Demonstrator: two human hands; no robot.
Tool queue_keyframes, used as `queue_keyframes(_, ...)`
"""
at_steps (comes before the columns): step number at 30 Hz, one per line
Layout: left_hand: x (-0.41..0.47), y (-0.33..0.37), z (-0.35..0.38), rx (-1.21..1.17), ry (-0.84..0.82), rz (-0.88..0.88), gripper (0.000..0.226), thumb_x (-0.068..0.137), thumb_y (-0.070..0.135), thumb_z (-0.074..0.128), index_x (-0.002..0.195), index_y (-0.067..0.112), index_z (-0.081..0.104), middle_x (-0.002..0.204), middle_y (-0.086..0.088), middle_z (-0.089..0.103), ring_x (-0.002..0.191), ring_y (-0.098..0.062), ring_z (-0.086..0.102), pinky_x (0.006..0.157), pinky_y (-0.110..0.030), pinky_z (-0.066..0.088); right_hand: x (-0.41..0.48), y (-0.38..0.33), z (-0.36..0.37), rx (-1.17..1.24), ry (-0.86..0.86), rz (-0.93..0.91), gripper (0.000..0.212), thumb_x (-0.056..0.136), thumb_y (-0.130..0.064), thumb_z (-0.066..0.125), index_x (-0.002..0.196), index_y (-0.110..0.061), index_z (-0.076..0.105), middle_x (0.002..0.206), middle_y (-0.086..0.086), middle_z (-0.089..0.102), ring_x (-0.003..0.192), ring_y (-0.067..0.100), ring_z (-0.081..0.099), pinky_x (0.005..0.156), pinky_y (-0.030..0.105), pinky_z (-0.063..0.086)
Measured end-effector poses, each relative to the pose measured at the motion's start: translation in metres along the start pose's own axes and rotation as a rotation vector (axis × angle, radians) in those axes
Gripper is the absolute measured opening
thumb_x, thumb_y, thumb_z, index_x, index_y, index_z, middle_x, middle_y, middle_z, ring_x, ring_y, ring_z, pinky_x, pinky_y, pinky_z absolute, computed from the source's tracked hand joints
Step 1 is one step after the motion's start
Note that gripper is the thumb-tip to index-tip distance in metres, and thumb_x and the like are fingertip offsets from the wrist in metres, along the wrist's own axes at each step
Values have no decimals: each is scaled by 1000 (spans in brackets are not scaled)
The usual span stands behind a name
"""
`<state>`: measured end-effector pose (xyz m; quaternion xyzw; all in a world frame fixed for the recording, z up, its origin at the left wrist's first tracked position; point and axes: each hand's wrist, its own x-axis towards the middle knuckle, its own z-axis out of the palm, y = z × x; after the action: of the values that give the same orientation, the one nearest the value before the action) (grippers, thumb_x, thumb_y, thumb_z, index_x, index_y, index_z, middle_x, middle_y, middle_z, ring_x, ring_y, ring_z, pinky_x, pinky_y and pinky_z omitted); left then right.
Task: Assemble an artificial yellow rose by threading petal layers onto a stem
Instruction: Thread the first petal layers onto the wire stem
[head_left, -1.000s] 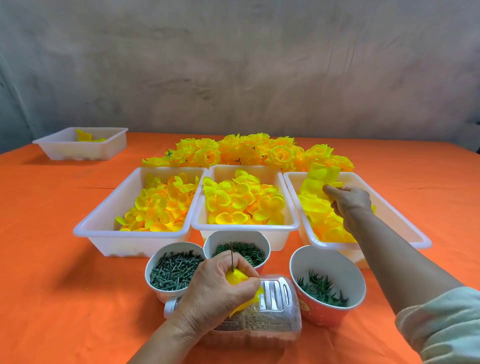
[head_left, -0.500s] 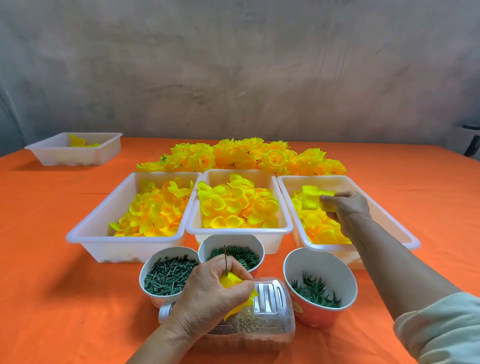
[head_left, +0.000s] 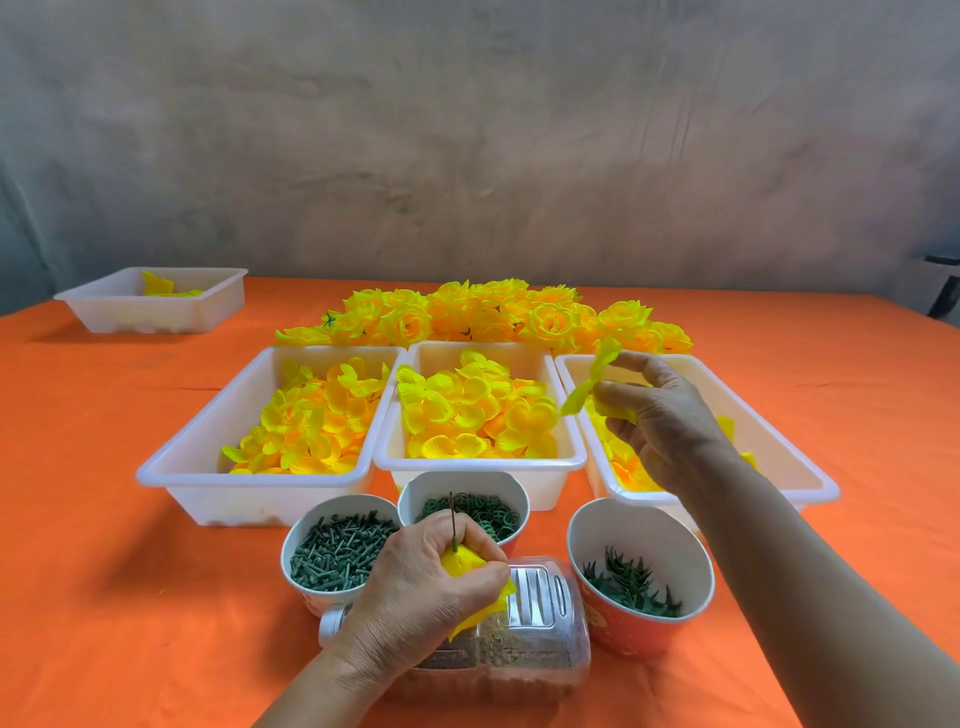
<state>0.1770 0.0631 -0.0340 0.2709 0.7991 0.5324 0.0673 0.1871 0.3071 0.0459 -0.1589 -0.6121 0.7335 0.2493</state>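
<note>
The left hand (head_left: 415, 592) sits low at the centre, its grip curled round a part-built rose (head_left: 462, 564); a few yellow layers are on the stem (head_left: 452, 517), whose thin wire end stands bare above the fist. To the right, over the right tray (head_left: 810, 470), the right hand (head_left: 665, 421) has its grip pinching one petal layer (head_left: 589, 387) between thumb and fingertips, well apart from the stem. By this showing the flower is partway done: this layer is not yet threaded; more layers may be needed, and then probably green parts from the three cups (head_left: 641, 530) near the hands. Much other work is finished — a heap of roses (head_left: 483, 317) lies behind the trays.

The tabletop (head_left: 78, 519) wears an orange cloth. At far left stands a small tray (head_left: 156, 317) with a few petals; then the left tray (head_left: 156, 475) and middle tray (head_left: 478, 464), both full of loose petals. A clear bottle (head_left: 540, 623) lies on its side under the left hand. Behind all is a mottled grey wall (head_left: 467, 130); something dark shows at the right edge, too little to name.
</note>
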Motion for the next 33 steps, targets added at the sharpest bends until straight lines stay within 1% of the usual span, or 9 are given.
queue_keyframes(5, 0, 2, 0, 7, 4, 1, 9, 65, 42, 73, 71, 37, 71, 74, 18, 67, 67, -6, 64, 62, -31, 59, -41, 2, 32, -115, -136, -4, 18, 85, -1, 67, 81, -18, 65, 69, 2, 58, 57, 10, 53, 56, 24, 37)
queue_keyframes(8, 0, 2, 0, 21, 12, 16, 10, 63, 46, 72, 70, 40, 70, 72, 21, 66, 65, 1, 60, 61, -21, 53, -56, 6, 45, -145, -188, 30, 17, 85, -2, 68, 78, -18, 66, 63, -3, 56, 53, 7, 52, 54, 22, 39)
queue_keyframes(10, 0, 1, 0, 25, 8, 21, 10, 64, 47, 73, 70, 40, 70, 73, 22, 66, 65, 3, 60, 60, -17, 50, -63, 7, 52, -132, -207, 46, 17, 84, -2, 69, 80, -18, 66, 62, -3, 56, 53, 8, 53, 51, 20, 41)
queue_keyframes(13, 0, 1, 0, 8, -1, 2, 10, 64, 46, 73, 71, 40, 71, 73, 22, 66, 66, 2, 61, 61, -20, 53, -72, 10, 57, -93, -231, 50, 16, 83, 1, 69, 87, -15, 67, 69, 3, 56, 61, 16, 51, 54, 25, 39)
queue_keyframes(18, 0, 2, 0, -4, 0, 11, 8, 65, 44, 72, 71, 39, 71, 72, 20, 67, 66, 4, 61, 62, -17, 51, -81, 14, 58, 9, -248, 47, 27, 83, 4, 66, 98, -19, 68, 74, 3, 61, 64, 16, 54, 57, 24, 44)
queue_keyframes(25, -1, 4, 1, -24, 3, -5, 14, 70, 38, 71, 75, 25, 70, 76, -4, 67, 62, -6, 59, 65, -37, 55, -86, 20, 57, 115, -267, 88, 51, 83, 5, 66, 119, -30, 59, 66, 0, 62, 61, 11, 64, 55, 22, 52)
queue_keyframes(28, -1, 4, 1, -18, 4, -2, 14, 71, 37, 71, 76, 24, 70, 75, -5, 67, 62, -6, 59, 65, -37, 55, -86, 23, 57, 151, -253, 128, 49, 81, 1, 68, 119, -28, 55, 71, -1, 69, 65, 12, 66, 57, 23, 53)
queue_keyframes(31, -2, 3, 1, -17, -2, 10, 9, 75, 33, 74, 75, 26, 70, 76, -3, 67, 63, -5, 59, 66, -36, 54, -85, 24, 56, 181, -261, 141, 50, 73, -4, 73, 116, -23, 55, 86, 2, 75, 73, 16, 71, 59, 25, 54)
queue_keyframes(33, -1, 2, 0, -9, 0, 18, 9, 72, 38, 73, 74, 30, 71, 74, 3, 67, 64, -1, 59, 63, -29, 53, -86, 23, 56, 166, -278, 107, 50, 67, -12, 74, 113, -15, 57, 90, 6, 76, 77, 18, 72, 60, 25, 54)
